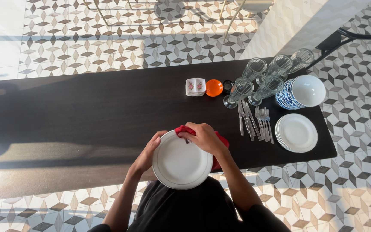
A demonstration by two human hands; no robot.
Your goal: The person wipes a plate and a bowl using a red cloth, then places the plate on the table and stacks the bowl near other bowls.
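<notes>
Head view: left hand fingers grip white plate rim, right hand fingers clutch red cloth.

Plate: white, with a thin dark line ringing it near the rim.
Cloth: bright red.
Table: very dark brown, almost black, with a faint wood grain.
Floor: tiles in a cube-like pattern of white, grey, tan and dark brown diamonds.
Stacked plates: plain white.
Stacked bowls: white inside, blue and white pattern outside.
Small round dish: orange.
Small square dishes: white with pink flower prints.
Glasses: clear.
Cutlery: silver grey.
Shirt: black.
</notes>
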